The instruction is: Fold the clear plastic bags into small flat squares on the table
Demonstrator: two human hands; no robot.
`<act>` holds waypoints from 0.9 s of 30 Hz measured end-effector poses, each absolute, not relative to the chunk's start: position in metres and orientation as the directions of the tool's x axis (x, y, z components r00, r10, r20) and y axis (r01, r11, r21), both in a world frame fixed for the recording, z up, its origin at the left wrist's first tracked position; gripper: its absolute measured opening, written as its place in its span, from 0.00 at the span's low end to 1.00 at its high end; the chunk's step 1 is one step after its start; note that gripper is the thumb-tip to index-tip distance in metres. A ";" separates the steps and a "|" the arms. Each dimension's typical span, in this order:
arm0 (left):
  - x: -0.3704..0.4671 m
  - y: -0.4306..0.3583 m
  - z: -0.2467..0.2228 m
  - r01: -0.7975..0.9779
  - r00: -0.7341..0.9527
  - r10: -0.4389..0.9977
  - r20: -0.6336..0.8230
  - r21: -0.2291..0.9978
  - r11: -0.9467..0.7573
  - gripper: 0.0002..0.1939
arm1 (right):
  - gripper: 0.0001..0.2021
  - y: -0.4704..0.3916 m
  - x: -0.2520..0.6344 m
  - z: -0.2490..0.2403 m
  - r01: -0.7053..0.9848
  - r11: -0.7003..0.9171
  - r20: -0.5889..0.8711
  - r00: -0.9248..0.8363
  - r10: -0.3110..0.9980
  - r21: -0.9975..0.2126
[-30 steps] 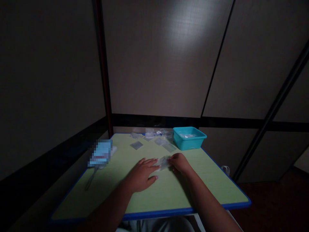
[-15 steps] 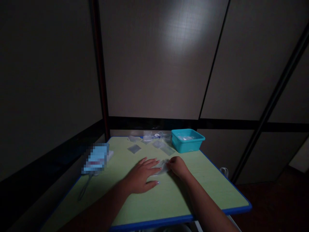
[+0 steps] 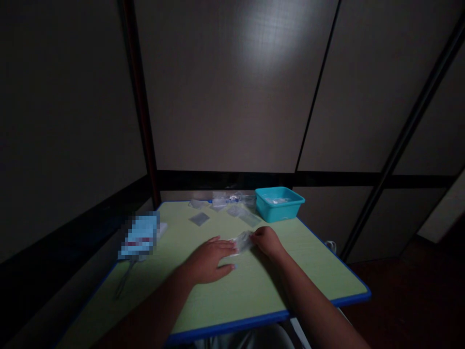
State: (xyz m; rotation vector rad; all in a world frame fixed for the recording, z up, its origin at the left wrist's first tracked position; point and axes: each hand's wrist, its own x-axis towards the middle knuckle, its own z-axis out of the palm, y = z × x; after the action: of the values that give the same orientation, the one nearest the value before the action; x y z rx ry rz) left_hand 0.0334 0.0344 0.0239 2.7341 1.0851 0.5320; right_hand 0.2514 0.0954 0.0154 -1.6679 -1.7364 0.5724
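Observation:
A small clear plastic bag (image 3: 242, 242) lies on the green tabletop between my hands. My left hand (image 3: 212, 259) rests palm down with its fingers stretched out, their tips over the bag's left part, the thumb apart on the table. With fingers pinched together, my right hand (image 3: 267, 241) grips the right end of the bag, which looks slightly raised and creased there. Beyond the hands lie more flat clear bags, among them a greyish square one (image 3: 199, 219) and a longer one (image 3: 249, 219).
A turquoise basin (image 3: 279, 211) holding clear plastic stands at the table's back right. Clear packets (image 3: 220, 199) lie along the back edge. At the left edge sits a blurred light-blue object (image 3: 140, 237) with a strap. The table (image 3: 232, 303) has a blue rim; dark panels rise behind.
The fingers of my left hand have drawn closer together over the bag. The bag's right part now looks more lifted and crumpled in my right hand. The view has shifted slightly.

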 end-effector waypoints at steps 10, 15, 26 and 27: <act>0.032 0.036 0.021 0.637 0.670 0.687 0.281 0.257 -0.727 0.23 | 0.07 0.102 0.252 0.007 0.649 0.128 0.197 0.035 0.980 -0.750; 0.032 0.036 0.021 0.629 0.668 0.687 0.286 0.275 -0.727 0.23 | 0.06 0.104 0.250 0.005 0.584 0.180 0.239 0.025 0.971 -0.792; 0.033 0.037 0.019 0.637 0.658 0.696 0.287 0.282 -0.718 0.23 | 0.07 0.100 0.231 0.005 0.394 0.323 0.331 -0.051 0.942 -0.860; 0.033 0.037 0.019 0.635 0.659 0.696 0.286 0.284 -0.718 0.22 | 0.07 0.099 0.229 0.006 0.378 0.339 0.340 -0.066 0.938 -0.861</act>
State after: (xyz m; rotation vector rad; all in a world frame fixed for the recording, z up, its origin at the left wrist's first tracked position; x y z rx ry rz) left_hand 0.0326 0.0369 0.0193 2.7143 1.0970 0.5675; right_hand 0.2290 0.0988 0.0056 -1.2063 -1.6330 0.7234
